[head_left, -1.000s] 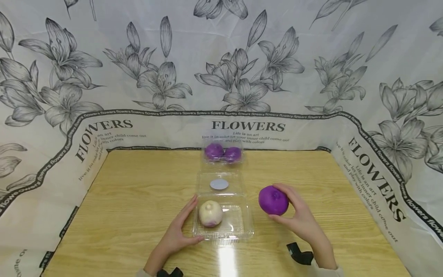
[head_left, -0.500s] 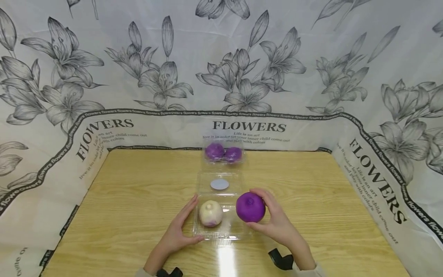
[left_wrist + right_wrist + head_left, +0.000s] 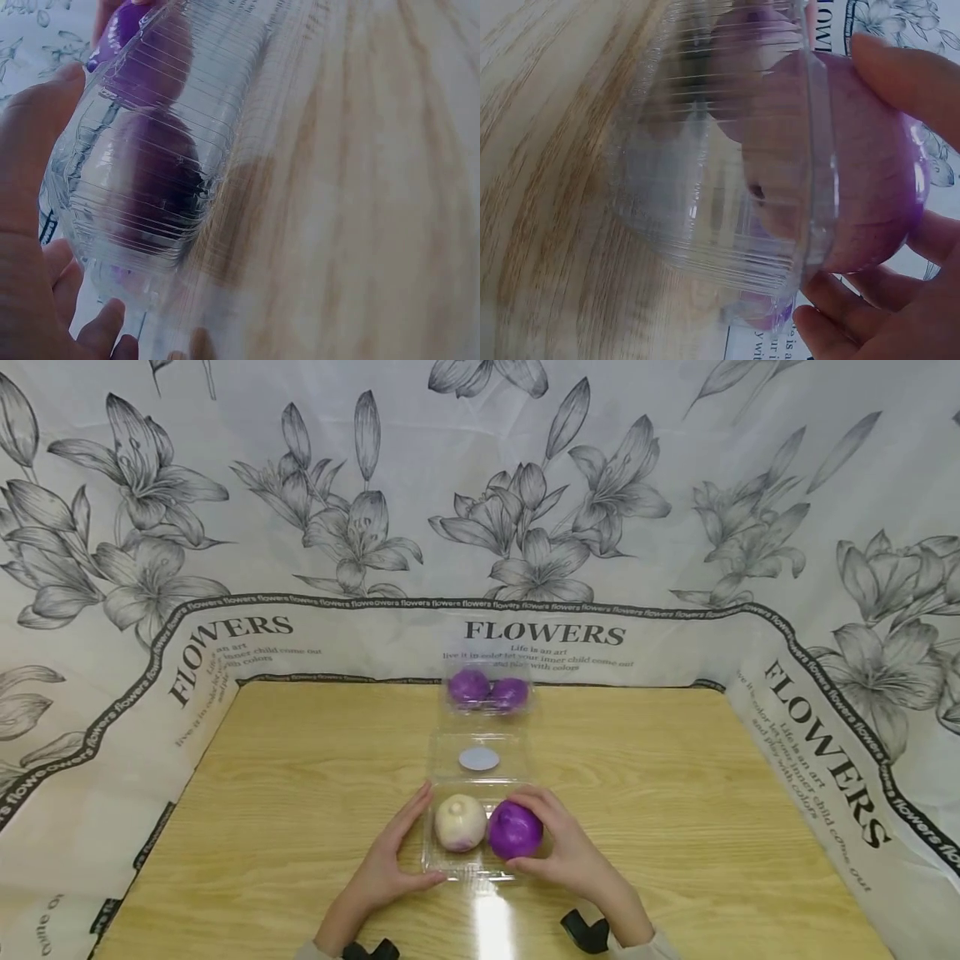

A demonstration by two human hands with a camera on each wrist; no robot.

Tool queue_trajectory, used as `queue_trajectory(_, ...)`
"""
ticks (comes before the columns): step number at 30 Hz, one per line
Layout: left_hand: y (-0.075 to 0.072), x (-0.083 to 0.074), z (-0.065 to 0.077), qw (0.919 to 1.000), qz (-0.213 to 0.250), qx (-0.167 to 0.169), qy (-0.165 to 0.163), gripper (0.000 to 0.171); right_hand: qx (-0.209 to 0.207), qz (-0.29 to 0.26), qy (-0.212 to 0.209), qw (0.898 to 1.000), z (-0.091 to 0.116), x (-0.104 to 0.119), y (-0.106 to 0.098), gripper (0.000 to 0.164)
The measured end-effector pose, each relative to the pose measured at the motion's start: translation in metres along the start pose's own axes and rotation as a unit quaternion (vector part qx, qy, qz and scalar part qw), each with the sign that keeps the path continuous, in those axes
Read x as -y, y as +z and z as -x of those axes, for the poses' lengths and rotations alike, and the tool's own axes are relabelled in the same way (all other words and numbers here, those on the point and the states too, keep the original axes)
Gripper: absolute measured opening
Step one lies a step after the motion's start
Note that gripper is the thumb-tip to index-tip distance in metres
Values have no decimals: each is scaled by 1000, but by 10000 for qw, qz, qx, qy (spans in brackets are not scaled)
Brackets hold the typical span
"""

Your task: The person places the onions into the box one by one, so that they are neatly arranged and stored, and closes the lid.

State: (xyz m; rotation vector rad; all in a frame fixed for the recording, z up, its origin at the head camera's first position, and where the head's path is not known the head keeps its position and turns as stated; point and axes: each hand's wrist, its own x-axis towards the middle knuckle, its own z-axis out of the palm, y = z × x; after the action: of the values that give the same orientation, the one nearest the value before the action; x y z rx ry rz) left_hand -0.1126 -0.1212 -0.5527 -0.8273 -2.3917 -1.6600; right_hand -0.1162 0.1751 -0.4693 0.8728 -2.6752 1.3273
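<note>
In the head view, a clear plastic clamshell container lies with its lid folded back on the table. A pale turnip with a purple patch sits in its left half. My left hand holds the container's left side, thumb at the front corner and fingers at the back one. My right hand grips a purple turnip by its right side, beside the pale one. In the right wrist view, this purple turnip overlaps the container's rim, partly seen through the ribbed wall.
The open lid, bearing a white oval sticker, lies behind the container. Farther back, another clear container holds two purple turnips. Flower-printed cloth stands along the wooden table's back and sides.
My right hand has moved left and lowered the purple turnip into the right half of the container, beside the pale one. The left hand has stayed in place.
</note>
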Motion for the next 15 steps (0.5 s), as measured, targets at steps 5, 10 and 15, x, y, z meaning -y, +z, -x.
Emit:
queue_trajectory(5, 2, -1, -1, 10000, 16, -35, 42, 105, 153, 523, 115, 9984, 2, 0, 3, 81)
queue_trajectory(10, 2, 0, -1, 9999, 13, -41, 99, 105, 592, 843, 257, 9943, 4, 0, 4, 75)
queue_trajectory(15, 2, 3, -1, 9997, -69, -83, 218, 104, 822, 894, 170, 9925, 3, 1, 4, 72)
